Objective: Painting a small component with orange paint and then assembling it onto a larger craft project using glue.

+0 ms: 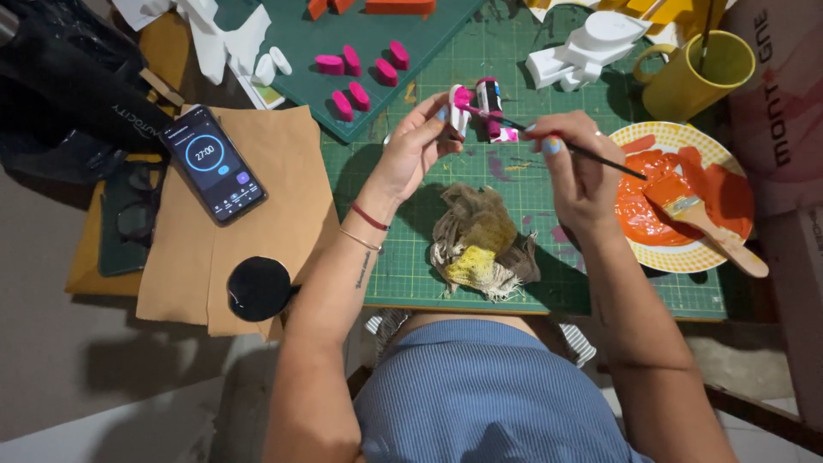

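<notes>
Pinching a small white piece (460, 110) with a pink-painted top: left hand (414, 147), fingertips closed on it, held above the green cutting mat (411, 257). Right hand (579, 176) has its fingers closed round a thin dark-handled brush (591, 156); the tip sits at the pink part of the piece. A small paint bottle (489, 106) with pink on it stands just behind, near the brush tip.

Below the hands: crumpled rag (482, 243) with yellow stains, lying on the mat. Right of the right hand: plate (677, 133) with yellow rim, full of orange paint, with a wide flat brush (703, 225) resting in it. Yellow mug (694, 75) just beyond the plate. A white figure part (591, 47) lies on the mat, left of the mug.

Far side of the mat: pink-painted pieces (364, 73) in a loose group. Left, on brown paper (257, 231): phone (213, 163) showing a timer, black disc (259, 289) near the paper's edge.
</notes>
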